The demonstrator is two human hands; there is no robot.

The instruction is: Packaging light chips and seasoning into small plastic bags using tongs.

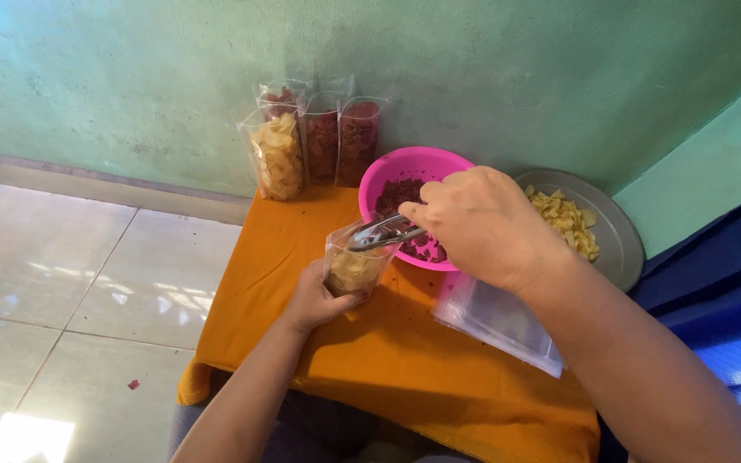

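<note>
My left hand grips a clear standing pouch partly filled with pale yellow chips, held upright on the orange cloth. My right hand holds metal tongs whose tips sit at the pouch's open mouth. Just behind the tongs stands a pink bowl with dark red chips in it. What the tong tips carry is not visible.
Several filled clear pouches of yellow and red chips stand against the green wall. A grey metal tray with pale chips lies at the right. A stack of empty clear pouches rests on the orange-covered low table. Tiled floor lies left.
</note>
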